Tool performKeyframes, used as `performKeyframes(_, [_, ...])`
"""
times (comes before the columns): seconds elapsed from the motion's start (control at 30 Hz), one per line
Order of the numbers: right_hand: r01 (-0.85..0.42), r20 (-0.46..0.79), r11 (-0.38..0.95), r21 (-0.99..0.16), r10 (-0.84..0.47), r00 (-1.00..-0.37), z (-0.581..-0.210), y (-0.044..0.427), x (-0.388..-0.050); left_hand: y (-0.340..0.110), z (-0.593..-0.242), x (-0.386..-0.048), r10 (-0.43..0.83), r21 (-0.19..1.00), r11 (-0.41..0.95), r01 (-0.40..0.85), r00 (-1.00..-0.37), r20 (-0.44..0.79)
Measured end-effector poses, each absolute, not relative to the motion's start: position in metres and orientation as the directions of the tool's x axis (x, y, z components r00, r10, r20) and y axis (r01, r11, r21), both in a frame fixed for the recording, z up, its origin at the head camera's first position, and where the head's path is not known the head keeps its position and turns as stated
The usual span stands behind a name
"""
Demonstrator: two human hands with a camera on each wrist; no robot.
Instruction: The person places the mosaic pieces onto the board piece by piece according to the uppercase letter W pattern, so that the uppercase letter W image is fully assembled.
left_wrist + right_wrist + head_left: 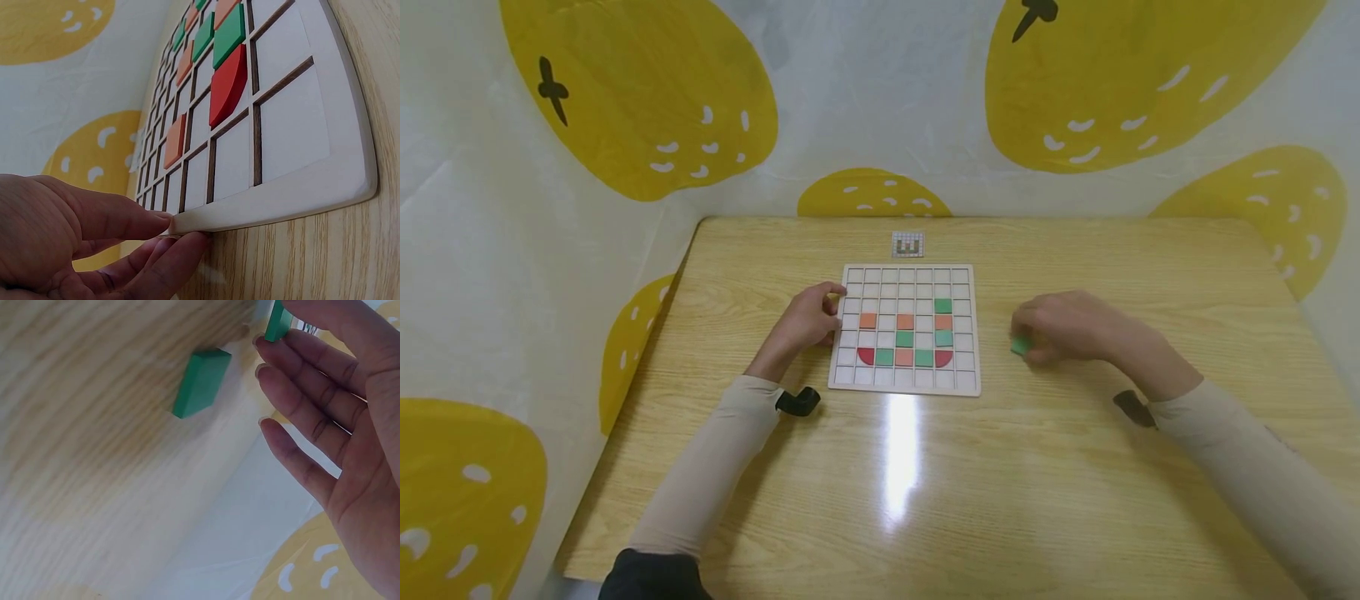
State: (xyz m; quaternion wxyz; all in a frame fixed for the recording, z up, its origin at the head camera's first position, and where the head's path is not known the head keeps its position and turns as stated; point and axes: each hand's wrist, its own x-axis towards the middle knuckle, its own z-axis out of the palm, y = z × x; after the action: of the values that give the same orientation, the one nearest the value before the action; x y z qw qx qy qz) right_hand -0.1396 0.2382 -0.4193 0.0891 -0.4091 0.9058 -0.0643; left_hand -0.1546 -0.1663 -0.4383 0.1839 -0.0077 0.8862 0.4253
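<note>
A pale square grid board (966, 379) lies on the table, with green, orange and red tiles set in some cells. The red ones, such as this red tile (229, 87), have one rounded side. At the board's left edge, my left hand (811, 318) pinches the rim between thumb and fingers. Right of the board, my right hand (1063, 327) is low over the table. It pinches a green square tile (279, 322) by thumb and fingertips, the tile partly out of frame. Another green tile (202, 383) lies on the wood near the fingers.
A small card (907, 244) with a dark blocky figure on a grid lies just beyond the board. The wooden table (1075, 500) meets a white cloth (880, 100) with yellow prints at its back and sides.
</note>
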Motion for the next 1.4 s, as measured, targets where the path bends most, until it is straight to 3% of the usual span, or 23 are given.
performKeyframes(0.67, [-0.722,-0.129,0.646,-0.248,-0.760,-0.637,-0.401,0.222,-0.151,-0.165,-0.436,-0.155,0.143,0.749,0.639,-0.174,-0.930,-0.339])
performKeyframes(1.4, [-0.775,-0.106,0.574,-0.266,-0.816,-0.568,-0.386,0.191,-0.164,-0.167,-0.437,-0.154,0.146,0.750,0.639,-0.168,-0.932,-0.333])
